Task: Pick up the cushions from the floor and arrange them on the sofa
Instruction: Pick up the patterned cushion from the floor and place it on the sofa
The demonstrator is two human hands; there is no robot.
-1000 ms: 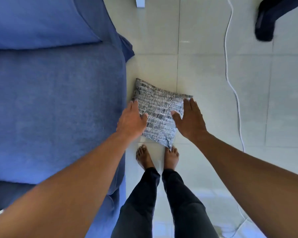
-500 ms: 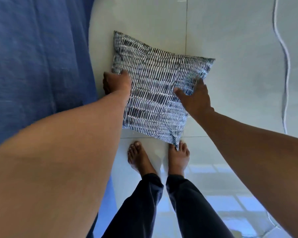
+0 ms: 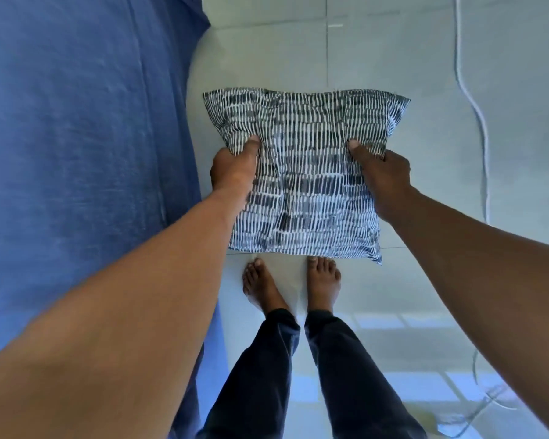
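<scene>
Cushion (image 3: 305,175), square, blue-black and white dashed print: held flat in front of me above the tiled floor (image 3: 377,52), just right of the sofa. My left hand (image 3: 235,166) grips its left edge, thumb pressed on top; my right hand (image 3: 382,172) grips the right edge likewise. Sofa (image 3: 76,137), blue fabric: fills the left side. My bare feet (image 3: 322,280): on the tiles below the cushion's near edge. White cable (image 3: 476,106): runs along the floor, far right.
</scene>
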